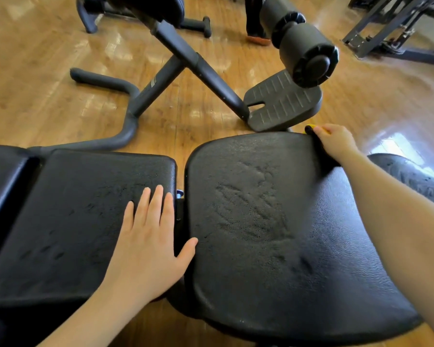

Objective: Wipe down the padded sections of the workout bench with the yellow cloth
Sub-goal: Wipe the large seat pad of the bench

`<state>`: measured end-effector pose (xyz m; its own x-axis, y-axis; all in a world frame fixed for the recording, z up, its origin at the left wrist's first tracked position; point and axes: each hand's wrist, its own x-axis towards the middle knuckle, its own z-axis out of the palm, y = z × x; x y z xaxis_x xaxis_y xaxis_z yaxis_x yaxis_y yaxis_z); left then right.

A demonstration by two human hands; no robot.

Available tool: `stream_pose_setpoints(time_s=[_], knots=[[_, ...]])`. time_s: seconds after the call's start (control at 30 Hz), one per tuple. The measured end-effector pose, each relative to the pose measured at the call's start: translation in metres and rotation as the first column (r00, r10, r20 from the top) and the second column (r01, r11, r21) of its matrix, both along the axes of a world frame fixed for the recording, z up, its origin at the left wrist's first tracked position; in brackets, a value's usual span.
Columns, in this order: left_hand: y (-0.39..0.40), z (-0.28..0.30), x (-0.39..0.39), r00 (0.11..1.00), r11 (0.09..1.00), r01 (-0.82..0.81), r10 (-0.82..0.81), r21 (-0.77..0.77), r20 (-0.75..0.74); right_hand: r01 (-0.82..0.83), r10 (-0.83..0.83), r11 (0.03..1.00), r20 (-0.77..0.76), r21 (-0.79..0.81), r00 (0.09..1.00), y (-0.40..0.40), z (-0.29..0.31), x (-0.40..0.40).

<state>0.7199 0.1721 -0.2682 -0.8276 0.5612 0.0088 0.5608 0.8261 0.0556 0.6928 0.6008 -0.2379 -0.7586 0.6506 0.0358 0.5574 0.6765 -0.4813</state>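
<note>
While your right hand (pixel 335 142) grips the cloth (pixel 311 127) at the seat pad's (pixel 273 221) one-o'clock edge, left fingers (pixel 158 204) lie flat; streaks suggest wiping is partway.

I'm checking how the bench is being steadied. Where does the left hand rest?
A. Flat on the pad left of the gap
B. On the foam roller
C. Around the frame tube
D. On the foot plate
A: the left hand lies flat, fingers straight, on the left pad, its thumb reaching across the gap toward the right pad.
</note>
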Motion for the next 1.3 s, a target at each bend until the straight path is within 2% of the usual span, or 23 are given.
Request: stream_pose_setpoints(time_s=[0.1, 0.33, 0.43, 0.6, 0.67, 0.77, 0.83, 0.9, 1.0, 1.13, 1.3], knots=[[0.001, 0.001, 0.0, 1.0, 1.0, 0.007, -0.007, -0.008, -0.009, 0.037, -0.038, 0.999, 0.065, 0.016, 0.997, -0.004, 0.004, -0.005], [0.002, 0.001, 0.001, 1.0, 1.0, 0.002, -0.002, -0.018, 0.007, -0.079, 0.055, 0.994, 0.291, 0.071, 0.955, -0.014, 0.017, -0.02], [0.001, 0.0, 0.001, 1.0, 1.0, 0.005, -0.005, -0.015, 0.003, -0.094, 0.074, 0.993, 0.26, 0.067, 0.963, -0.023, 0.018, -0.027], [0.002, 0.0, 0.001, 1.0, 1.0, 0.009, -0.009, 0.012, -0.006, -0.22, 0.21, 0.975, 0.222, 0.023, 0.952, -0.066, 0.025, -0.044], [0.001, -0.001, 0.001, 1.0, 1.0, 0.013, -0.013, 0.016, -0.008, -0.323, 0.316, 0.946, 0.248, -0.012, 0.916, -0.101, 0.026, -0.061], [0.002, -0.002, 0.001, 1.0, 1.0, 0.009, -0.008, 0.03, -0.014, -0.537, 0.526, 0.841, 0.35, -0.074, 0.775, -0.162, 0.025, -0.086], [0.002, -0.001, 0.001, 1.0, 0.999, 0.005, -0.005, 0.037, -0.008, -0.612, 0.599, 0.783, 0.397, -0.109, 0.695, -0.185, 0.021, -0.093], [0.002, -0.001, 0.0, 1.0, 0.999, 0.006, -0.006, 0.04, 0.001, -0.619, 0.613, 0.777, 0.362, -0.113, 0.702, -0.183, 0.019, -0.092], [0.001, -0.001, 0.0, 1.0, 0.998, 0.022, -0.023, 0.055, 0.013, -0.55, 0.571, 0.821, 0.254, -0.154, 0.781, -0.175, 0.021, -0.089], [0.001, 0.006, 0.001, 0.998, 0.998, 0.016, -0.02, 0.064, 0.061, -0.556, 0.538, 0.826, 0.417, -0.089, 0.733, -0.198, 0.019, -0.097], [0.0, 0.01, 0.002, 0.996, 0.998, 0.012, -0.017, 0.057, 0.09, -0.589, 0.576, 0.806, 0.305, -0.058, 0.758, -0.213, 0.015, -0.09]])
